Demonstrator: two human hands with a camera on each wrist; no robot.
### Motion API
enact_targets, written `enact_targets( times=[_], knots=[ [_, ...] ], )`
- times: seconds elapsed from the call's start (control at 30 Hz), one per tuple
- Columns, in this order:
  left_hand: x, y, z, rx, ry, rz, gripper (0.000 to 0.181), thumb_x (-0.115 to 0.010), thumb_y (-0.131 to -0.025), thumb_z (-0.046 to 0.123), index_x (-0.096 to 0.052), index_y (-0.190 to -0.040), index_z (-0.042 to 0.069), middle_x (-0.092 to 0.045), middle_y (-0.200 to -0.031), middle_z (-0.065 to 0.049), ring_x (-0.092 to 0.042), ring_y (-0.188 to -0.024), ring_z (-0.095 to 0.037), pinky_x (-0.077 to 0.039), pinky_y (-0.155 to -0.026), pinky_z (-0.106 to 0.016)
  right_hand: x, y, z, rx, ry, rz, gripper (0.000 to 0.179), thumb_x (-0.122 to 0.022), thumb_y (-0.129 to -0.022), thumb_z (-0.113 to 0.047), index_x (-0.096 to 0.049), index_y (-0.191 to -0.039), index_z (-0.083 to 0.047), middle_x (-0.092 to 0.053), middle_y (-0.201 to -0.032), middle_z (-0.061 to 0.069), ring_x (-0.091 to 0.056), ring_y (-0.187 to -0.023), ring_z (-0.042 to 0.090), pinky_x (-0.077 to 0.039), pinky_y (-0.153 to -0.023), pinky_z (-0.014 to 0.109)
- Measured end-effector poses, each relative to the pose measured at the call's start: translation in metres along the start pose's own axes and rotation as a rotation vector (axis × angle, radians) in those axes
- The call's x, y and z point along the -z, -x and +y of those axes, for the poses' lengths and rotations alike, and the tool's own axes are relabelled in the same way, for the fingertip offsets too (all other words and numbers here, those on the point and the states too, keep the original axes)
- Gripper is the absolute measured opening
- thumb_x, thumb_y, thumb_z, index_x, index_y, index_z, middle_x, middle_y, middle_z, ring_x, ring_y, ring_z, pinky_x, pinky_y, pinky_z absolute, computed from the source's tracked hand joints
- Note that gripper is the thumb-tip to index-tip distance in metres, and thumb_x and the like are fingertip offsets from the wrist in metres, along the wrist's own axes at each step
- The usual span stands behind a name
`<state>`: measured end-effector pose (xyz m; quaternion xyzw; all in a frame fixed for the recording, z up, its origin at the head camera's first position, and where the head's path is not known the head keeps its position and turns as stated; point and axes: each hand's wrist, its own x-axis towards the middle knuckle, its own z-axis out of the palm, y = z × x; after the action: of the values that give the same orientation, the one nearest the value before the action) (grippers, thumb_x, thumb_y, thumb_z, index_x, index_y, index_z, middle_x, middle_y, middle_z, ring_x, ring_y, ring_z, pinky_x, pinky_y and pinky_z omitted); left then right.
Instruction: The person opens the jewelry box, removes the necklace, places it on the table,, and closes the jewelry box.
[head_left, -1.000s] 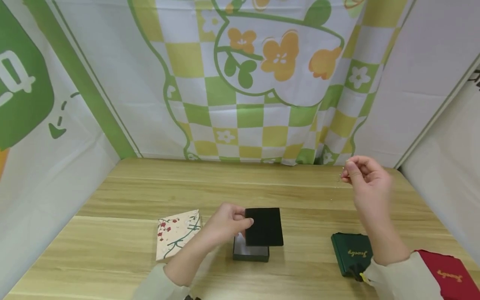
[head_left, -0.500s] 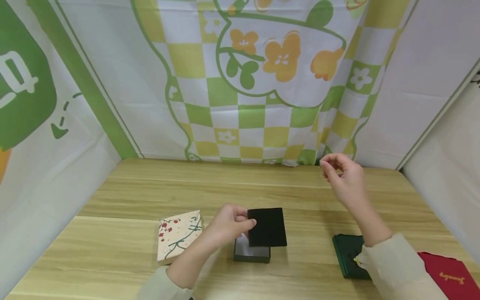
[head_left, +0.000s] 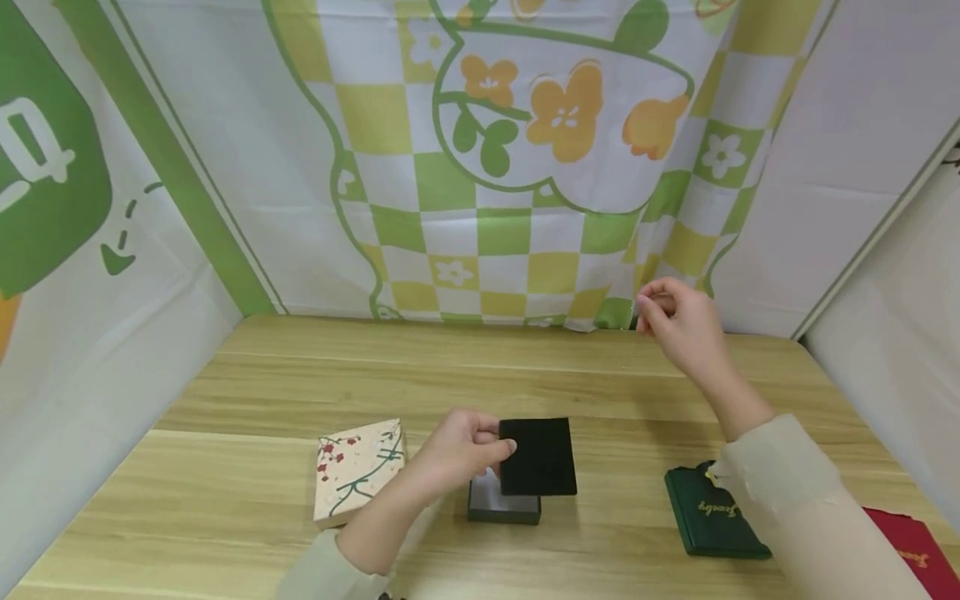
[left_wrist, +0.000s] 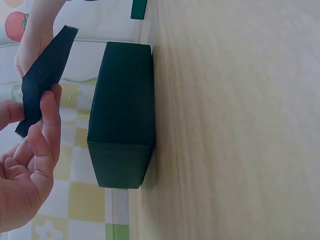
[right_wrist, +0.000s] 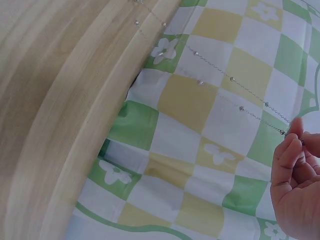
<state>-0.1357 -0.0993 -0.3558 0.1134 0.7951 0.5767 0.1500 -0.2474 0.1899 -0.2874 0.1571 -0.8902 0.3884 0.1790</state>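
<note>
A wooden table (head_left: 300,379) lies beneath the raised left hand (head_left: 459,450) and right hand (head_left: 684,323), each pinching an object. The dark green box (left_wrist: 120,97) stands on it; higher is the square black pad (head_left: 542,458), left-held at its edge; the beaded chain (right_wrist: 231,79) hangs from the right fingertips.
</note>
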Motion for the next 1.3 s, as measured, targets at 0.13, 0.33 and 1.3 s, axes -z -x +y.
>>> enact_targets(
  times=[0.13,0.33,1.3],
  knots=[
    [0.0,-0.001,-0.001,-0.007,-0.011,-0.008,0.042,-0.062,-0.093,0.01,-0.034,-0.062,0.014,-0.028,-0.049,0.008,-0.046,-0.054,-0.013,-0.033,-0.051,-0.019,-0.002,-0.01,0.0,-0.02,0.027,-0.023,0.02,-0.056,-0.101,-0.016,-0.062,-0.102,0.002,-0.067,-0.068,0.011,-0.057,-0.055,0.004,-0.045,-0.051,0.019],
    [0.001,-0.001,-0.001,-0.018,-0.016,-0.021,0.042,-0.062,-0.093,0.009,-0.034,-0.063,0.014,-0.029,-0.05,0.008,-0.037,-0.05,-0.009,-0.029,-0.049,-0.019,-0.004,-0.02,-0.001,-0.034,0.054,-0.041,0.016,-0.057,-0.1,-0.013,-0.062,-0.1,0.002,-0.068,-0.065,0.01,-0.059,-0.052,0.006,-0.045,-0.048,0.019],
    [0.001,0.003,-0.001,-0.015,-0.015,-0.065,0.042,-0.061,-0.094,0.012,-0.033,-0.063,0.014,-0.027,-0.051,0.008,-0.032,-0.05,-0.009,-0.039,-0.056,-0.021,0.019,-0.012,0.057,-0.183,0.042,-0.08,0.021,-0.05,-0.102,-0.011,-0.055,-0.108,0.009,-0.064,-0.058,0.002,-0.055,-0.049,0.002,-0.042,-0.045,0.021]
  ],
)
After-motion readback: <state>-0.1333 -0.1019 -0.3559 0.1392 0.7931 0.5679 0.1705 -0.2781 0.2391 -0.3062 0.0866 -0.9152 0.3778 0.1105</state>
